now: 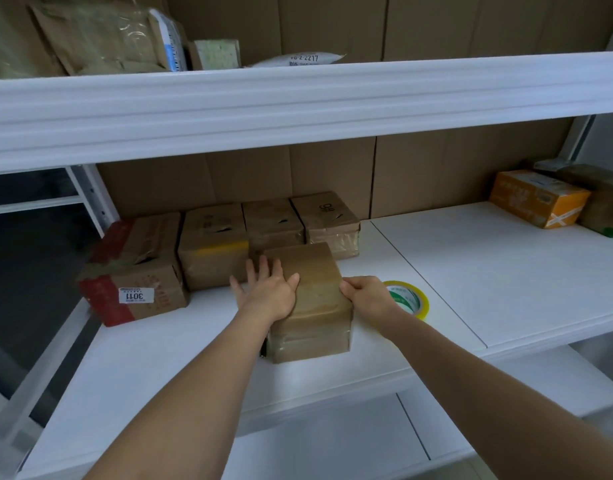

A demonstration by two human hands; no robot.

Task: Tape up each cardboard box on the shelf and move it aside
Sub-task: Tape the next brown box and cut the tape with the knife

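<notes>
A small brown cardboard box, wrapped in clear tape, stands near the front of the white middle shelf. My left hand lies flat on its top left with fingers spread. My right hand grips the box's right top edge with curled fingers. A roll of clear tape with a yellow core lies flat on the shelf just right of my right hand, partly hidden by it.
Several taped cardboard boxes stand in a row at the back left, the leftmost with red tape and a 3011 label. An orange box and a brown one sit at the back right. The upper shelf beam overhangs.
</notes>
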